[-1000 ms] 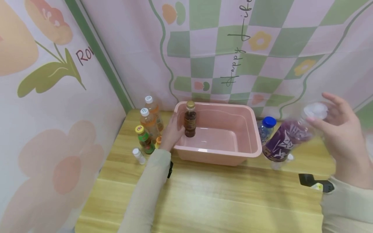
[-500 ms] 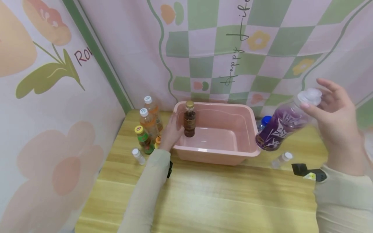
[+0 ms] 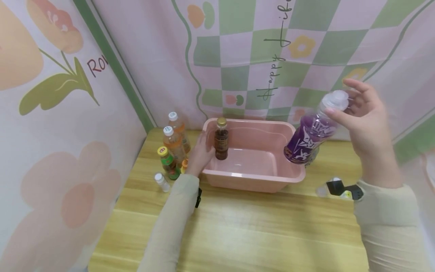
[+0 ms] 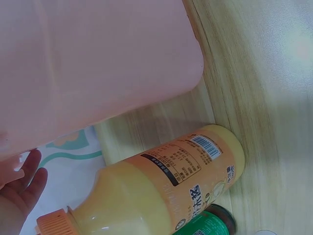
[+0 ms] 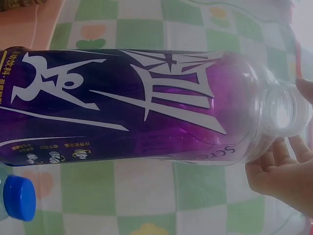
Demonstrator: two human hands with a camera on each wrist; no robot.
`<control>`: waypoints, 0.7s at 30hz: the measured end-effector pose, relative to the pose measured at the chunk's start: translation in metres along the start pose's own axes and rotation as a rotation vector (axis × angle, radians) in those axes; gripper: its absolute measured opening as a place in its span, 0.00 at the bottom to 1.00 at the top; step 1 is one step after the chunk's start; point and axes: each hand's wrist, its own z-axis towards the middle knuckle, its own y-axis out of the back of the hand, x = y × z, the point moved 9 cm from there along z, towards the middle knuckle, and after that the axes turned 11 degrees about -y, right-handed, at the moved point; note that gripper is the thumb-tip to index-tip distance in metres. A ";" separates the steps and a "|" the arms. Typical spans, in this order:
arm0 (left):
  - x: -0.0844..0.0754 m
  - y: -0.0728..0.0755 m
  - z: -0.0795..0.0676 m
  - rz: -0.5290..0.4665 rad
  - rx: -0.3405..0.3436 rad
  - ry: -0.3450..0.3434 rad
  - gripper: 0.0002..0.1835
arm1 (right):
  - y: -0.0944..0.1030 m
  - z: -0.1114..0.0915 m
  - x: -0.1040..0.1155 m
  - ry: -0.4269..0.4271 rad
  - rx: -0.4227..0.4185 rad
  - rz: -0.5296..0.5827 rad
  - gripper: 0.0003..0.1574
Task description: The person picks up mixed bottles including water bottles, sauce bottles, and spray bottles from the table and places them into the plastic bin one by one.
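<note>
One bottle, dark with a gold cap (image 3: 221,141), stands upright inside the pink tub (image 3: 253,177), near its left wall, and a second, the purple bottle (image 3: 309,134), hangs at the tub's right rim, not yet set down. That suggests work in an early stage: outside the tub, on its left, are two white-capped bottles (image 3: 175,145), a green-labelled bottle (image 3: 168,164), an orange-capped bottle (image 4: 161,186) and a small vial (image 3: 162,182); on its right are a blue-capped bottle (image 5: 19,198) and a clear vial (image 3: 321,190). The purple bottle is tilted, its long axis slanting from the cap, up and to the right, down to the base, which points left over the rim; whether it touches the rim cannot be told. The right hand (image 3: 368,124) pinches it at the cap between thumb and fingers, from above. The left hand (image 3: 201,153) lies at the tub's left rim, fingers fairly straight; whether they grip the rim or touch the dark bottle is unclear.
</note>
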 end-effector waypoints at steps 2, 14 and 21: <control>0.000 0.000 0.000 0.005 -0.001 -0.001 0.38 | -0.005 0.004 -0.006 -0.031 -0.008 -0.059 0.39; -0.001 -0.001 -0.001 -0.020 0.002 0.026 0.38 | -0.033 0.034 -0.055 -0.224 -0.061 -0.604 0.43; -0.001 0.000 -0.001 -0.014 0.004 0.026 0.38 | -0.059 0.049 -0.103 -0.301 -0.004 -0.739 0.45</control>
